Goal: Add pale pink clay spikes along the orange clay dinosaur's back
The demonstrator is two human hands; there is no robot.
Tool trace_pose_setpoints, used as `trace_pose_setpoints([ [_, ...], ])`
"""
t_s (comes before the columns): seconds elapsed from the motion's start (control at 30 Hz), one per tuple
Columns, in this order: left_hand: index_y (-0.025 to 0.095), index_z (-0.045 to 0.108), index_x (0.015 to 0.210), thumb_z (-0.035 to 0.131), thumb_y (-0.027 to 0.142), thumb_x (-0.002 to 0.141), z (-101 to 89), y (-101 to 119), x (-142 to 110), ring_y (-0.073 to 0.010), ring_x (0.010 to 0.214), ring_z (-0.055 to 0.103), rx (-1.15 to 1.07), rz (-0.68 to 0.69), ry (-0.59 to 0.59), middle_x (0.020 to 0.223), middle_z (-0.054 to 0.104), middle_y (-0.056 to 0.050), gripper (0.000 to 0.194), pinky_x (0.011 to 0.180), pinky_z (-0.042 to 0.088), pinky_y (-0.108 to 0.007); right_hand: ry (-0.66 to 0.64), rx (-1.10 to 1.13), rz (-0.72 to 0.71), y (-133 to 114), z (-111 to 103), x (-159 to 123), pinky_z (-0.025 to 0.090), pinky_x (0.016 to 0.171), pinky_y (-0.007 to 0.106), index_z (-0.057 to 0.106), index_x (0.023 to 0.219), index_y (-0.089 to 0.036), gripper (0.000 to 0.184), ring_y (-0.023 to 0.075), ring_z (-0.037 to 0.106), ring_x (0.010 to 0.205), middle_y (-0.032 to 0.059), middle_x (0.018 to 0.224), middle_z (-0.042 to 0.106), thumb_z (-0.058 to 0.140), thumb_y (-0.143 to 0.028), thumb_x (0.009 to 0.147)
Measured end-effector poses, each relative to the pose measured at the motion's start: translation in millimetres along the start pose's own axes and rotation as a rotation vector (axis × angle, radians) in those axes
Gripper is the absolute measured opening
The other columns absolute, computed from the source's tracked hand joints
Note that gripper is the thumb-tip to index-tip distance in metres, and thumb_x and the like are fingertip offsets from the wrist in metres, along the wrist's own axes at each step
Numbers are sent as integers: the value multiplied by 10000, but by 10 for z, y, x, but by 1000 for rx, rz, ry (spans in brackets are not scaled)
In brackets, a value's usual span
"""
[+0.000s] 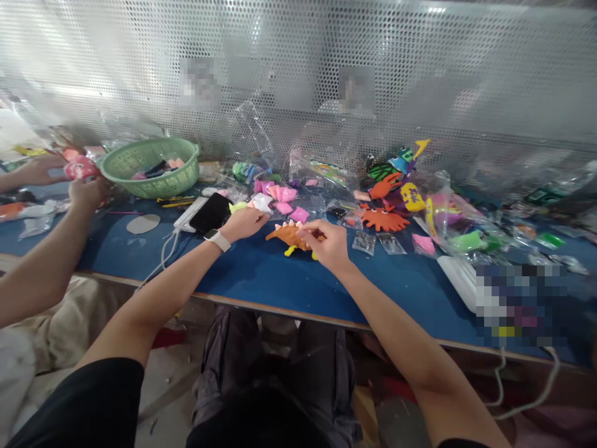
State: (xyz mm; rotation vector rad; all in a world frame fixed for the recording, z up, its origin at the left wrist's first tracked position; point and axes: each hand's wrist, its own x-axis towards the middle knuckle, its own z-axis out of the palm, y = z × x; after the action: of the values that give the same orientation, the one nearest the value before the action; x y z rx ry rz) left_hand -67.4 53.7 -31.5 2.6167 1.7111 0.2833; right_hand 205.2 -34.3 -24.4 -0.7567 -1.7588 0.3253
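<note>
An orange-brown dinosaur figure (288,234) with white spikes along its back and yellow feet lies on the blue table in front of me. My right hand (329,244) is at its right end, thumb and forefinger pinched together at the spiked back and covering that part. To the left, my left hand (246,223), with a white watch on the wrist, has its fingers drawn together at a soft white clay piece (261,202). Its fingertips partly hide what they grip. Pale yellow clay (237,206) shows beside the white piece.
A black phone (211,213) lies left of my left hand, by a green basket (153,146). Pink clay packets (282,194) sit behind the figure. An orange crab figure (385,219) and plastic bags stand at right. Another person's hands (88,190) hold a red-pink item at far left.
</note>
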Motion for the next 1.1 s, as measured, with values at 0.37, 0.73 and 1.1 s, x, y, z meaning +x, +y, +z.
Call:
trace_pose_setpoints([
  [0.37, 177, 691, 1271, 406, 282, 1079, 14, -4, -31, -290, 1030, 760, 14, -16, -8, 1163, 816, -149, 359, 827, 492, -351, -60, 68, 136, -24, 21, -31, 593, 579, 281, 738, 1114, -268, 317, 150, 786, 620, 0, 875, 859, 695, -578, 1067],
  [0.73, 182, 685, 1208, 364, 292, 1100, -38, 19, -59, -291, 1041, 757, -6, -21, -16, 1167, 811, -162, 355, 827, 486, -345, -119, 184, 135, 32, 15, -51, 626, 580, 278, 706, 987, -254, 365, 144, 761, 569, -4, 790, 845, 732, -615, 1037],
  [1.1, 183, 635, 1290, 586, 318, 1005, -13, 52, -90, -301, 1000, 754, -43, -2, 17, 1145, 805, -133, 319, 805, 471, -348, -56, -66, -73, -33, -4, 5, 518, 578, 278, 823, 989, -267, 269, 114, 633, 562, -16, 756, 768, 716, -498, 1077],
])
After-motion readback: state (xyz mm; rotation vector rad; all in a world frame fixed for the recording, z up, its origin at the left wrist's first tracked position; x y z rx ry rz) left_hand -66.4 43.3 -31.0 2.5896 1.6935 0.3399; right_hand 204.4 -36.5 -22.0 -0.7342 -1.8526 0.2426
